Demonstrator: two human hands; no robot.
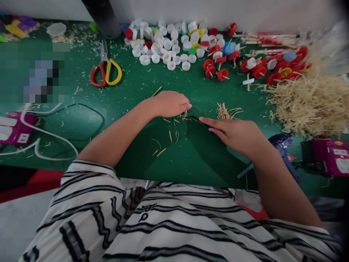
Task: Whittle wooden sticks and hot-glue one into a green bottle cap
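My left hand is closed, palm down, low over the green table, and whatever its fingers hold is hidden. Behind its wrist, a thin stick sticks out; I cannot tell whether it is held. My right hand grips a thin dark tool, possibly a knife or tweezers, with its tip pointing left at my left fingertips. Short straw-coloured shavings lie beneath those fingertips. Loose slivers are scattered closer to me. Beyond my right hand lies a small pile of curled strips.
White and coloured bottle caps crowd the back edge. Red caps with sticks through them lie at right, beside a big heap of straw-like strips. Scissors lie back left. A glue gun and power strips with cables flank me.
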